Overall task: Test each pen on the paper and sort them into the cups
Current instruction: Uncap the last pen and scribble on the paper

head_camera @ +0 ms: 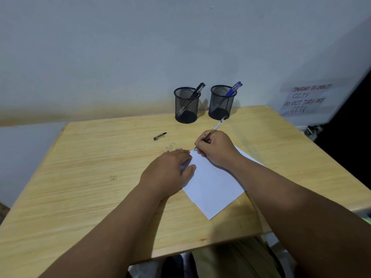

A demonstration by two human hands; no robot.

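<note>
My right hand (217, 148) grips a clear-barrelled pen (217, 125) in a writing hold, its tip touching the far corner of the white paper (212, 187). My left hand (168, 171) lies flat, fingers spread, pressing down the paper's left edge. A black pen cap (160, 136) lies loose on the table beyond my left hand. At the back stand two black mesh cups: the left cup (186, 106) holds black pens (197, 90), the right cup (220, 103) holds blue pens (233, 88).
The wooden table (90, 177) has faint scribbles near the paper's top corner. A white wall rises right behind the cups. A handwritten notice (306, 99) hangs on the wall at the right. My lap shows below the table's near edge.
</note>
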